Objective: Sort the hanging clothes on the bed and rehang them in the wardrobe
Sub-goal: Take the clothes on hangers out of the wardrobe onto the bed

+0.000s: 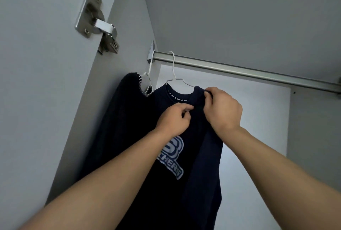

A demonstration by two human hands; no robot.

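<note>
A brushed metal rail (239, 71) and a shiny metal hinge (99, 25) are seen; thin white wire hangers (173, 74) carry matt navy cloth shirt (166, 183) and rough dark knit (118, 119).

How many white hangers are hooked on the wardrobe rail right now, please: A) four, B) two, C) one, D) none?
B: two white hangers hook over the rail, one hanger carrying the dark knit garment by the side wall, the other hanger carrying the navy logo shirt that the left hand and right hand both pinch.
</note>
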